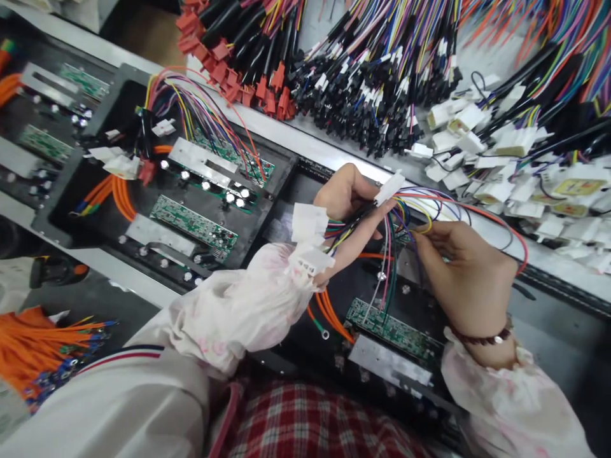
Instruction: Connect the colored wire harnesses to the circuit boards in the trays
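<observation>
the left hand [344,197] curls round a wire harness [367,222], fingers closed on it, a white connector [389,189] poking out past them. the right hand [461,267] pinches coloured wires [424,219], fingertips [419,234] together. the harness sits above a black tray [315,191] of green circuit boards [391,327]; bundled connector wires [377,83] lie on the white bench [329,152] beyond.

Head camera looks down over left hand [346,194] and right hand [465,273].
</observation>
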`<state>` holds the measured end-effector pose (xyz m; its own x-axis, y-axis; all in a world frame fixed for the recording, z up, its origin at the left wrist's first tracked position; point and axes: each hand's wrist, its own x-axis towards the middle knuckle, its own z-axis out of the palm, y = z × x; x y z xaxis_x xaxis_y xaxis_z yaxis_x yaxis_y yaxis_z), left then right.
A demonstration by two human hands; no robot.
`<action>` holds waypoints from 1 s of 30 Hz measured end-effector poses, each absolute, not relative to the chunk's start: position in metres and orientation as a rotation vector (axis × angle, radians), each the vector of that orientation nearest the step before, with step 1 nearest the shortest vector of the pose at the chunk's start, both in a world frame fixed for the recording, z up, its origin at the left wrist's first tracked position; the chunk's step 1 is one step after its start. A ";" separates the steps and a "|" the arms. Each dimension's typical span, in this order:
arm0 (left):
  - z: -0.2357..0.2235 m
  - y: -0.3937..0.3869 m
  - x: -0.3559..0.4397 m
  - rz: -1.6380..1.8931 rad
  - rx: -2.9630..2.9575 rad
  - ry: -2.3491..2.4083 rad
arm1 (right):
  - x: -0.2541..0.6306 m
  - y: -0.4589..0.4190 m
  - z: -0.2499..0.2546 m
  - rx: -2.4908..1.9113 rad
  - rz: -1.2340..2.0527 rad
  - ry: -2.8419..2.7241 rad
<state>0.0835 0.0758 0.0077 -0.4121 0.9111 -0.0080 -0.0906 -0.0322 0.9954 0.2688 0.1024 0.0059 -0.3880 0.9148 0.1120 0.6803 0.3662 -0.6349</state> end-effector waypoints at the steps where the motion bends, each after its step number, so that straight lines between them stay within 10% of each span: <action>1: 0.007 0.076 0.084 1.572 0.910 1.422 | 0.269 0.102 0.006 -1.376 0.683 -2.189; 30: -0.003 0.088 0.086 1.636 0.916 1.431 | 0.327 0.055 0.039 -1.626 0.225 -2.056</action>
